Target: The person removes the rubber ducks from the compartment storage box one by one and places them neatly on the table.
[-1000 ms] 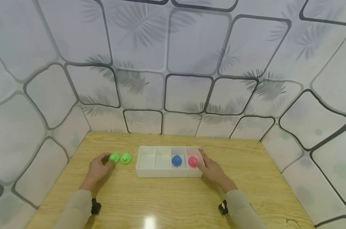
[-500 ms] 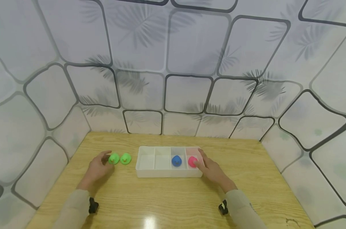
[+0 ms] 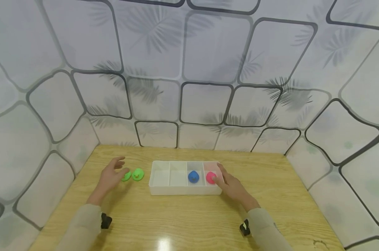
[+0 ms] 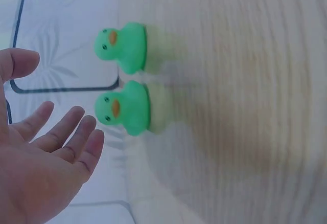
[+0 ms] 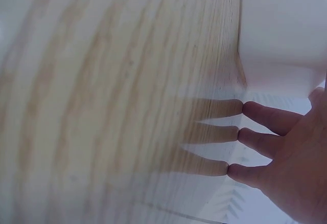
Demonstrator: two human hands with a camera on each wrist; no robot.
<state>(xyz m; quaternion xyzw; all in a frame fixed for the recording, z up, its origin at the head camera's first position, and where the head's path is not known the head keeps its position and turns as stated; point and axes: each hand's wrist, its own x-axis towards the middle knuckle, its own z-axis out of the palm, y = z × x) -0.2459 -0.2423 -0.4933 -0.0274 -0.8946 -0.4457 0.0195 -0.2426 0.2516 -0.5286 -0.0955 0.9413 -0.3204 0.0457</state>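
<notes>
Two green toy ducks stand side by side on the table to the left of a white divided box (image 3: 169, 190). My left hand (image 3: 110, 177) hovers by the left duck (image 3: 126, 176), its fingers spread and holding nothing; the thumb hides part of that duck in the head view. The other green duck (image 3: 138, 174) sits just right of it. My right hand (image 3: 234, 188) holds the box's right end, thumb over the wall, with several fingertips (image 5: 248, 134) on the table outside. Inside the box are a blue duck (image 3: 194, 176) and a pink toy (image 3: 211, 177), the latter partly hidden by the thumb.
The wooden table (image 3: 180, 223) meets a patterned wall (image 3: 205, 104) at the back, with similar walls on both sides. Of the box's compartments, the two left ones look white; those holding the blue duck and the pink toy look greyish and pinkish.
My left hand has let go of the left green duck, and its fingers have spread and risen beside it. My right hand stays at the box.
</notes>
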